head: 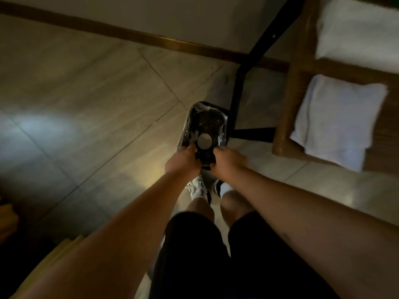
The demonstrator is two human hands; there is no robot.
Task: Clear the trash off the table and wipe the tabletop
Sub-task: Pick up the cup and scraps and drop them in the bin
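Both arms reach down to a small black trash bin point(204, 128) on the floor in the middle of the frame. The left hand point(181, 161) and the right hand point(228, 161) each pinch the near edge of its clear plastic liner point(222, 134), one on each side of a round grey disc point(204, 141) which lies in the bin's mouth. I cannot tell whether this disc is trash or a part of the bin.

I think the step in hand is to handle the liner, maybe to gather it for removal. To do it well, both hands should pull evenly and upward, so the thin film does not tear or spill its content. The bin is light and may lift with the liner.

The liner is glossy and crinkled. The floor point(86, 93) is of smooth pale tiles with a reflection. At the right of the frame stands a wooden table point(289, 104) with a warm brown grain, and a soft, folded white cloth point(336, 117) rests on it, good for wiping. A black metal leg point(237, 91) stands just behind the bin.
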